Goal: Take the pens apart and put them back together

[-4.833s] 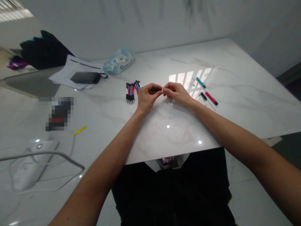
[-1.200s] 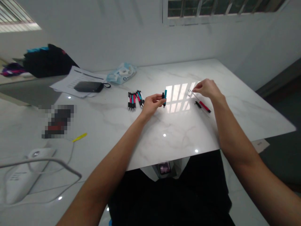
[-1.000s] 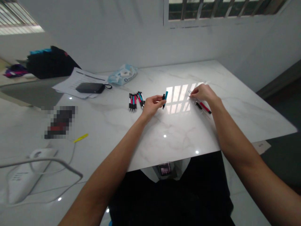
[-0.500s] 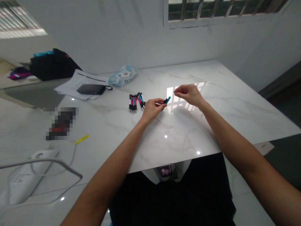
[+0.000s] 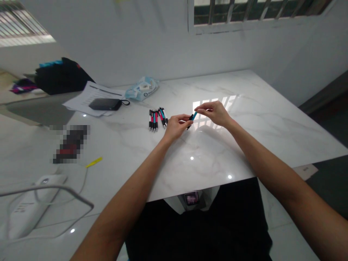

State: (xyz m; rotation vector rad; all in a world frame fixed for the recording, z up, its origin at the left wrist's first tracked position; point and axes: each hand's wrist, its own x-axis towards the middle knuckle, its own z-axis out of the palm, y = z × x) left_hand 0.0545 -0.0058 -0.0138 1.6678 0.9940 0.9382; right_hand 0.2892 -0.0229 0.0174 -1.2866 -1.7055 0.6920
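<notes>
Above the middle of the table, my left hand [image 5: 178, 127] grips a pen [image 5: 194, 115] with a blue barrel and black parts, its blue end slanting up to the right. The thumb and index finger of my right hand [image 5: 214, 111] are pinched together at that blue end. Whatever small thing may be between those fingertips is too small to make out. Left of my left hand lies a row of pens [image 5: 153, 120] in white, red and blue with black grips. A smaller group of pens [image 5: 162, 117] rests slantwise close beside it.
A blue-white soft packet [image 5: 143, 88] lies by the wall. Nearer left, a black case with a loop [image 5: 105, 104] rests on papers [image 5: 94, 89]. A white power strip [image 5: 35, 206], grey cable [image 5: 73, 194] and yellow tag [image 5: 94, 162] are at the left front.
My right hand has moved left, bringing its pinched fingers from a short gap away to the blue end of the pen. My left hand has stayed nearly still with the pen.
</notes>
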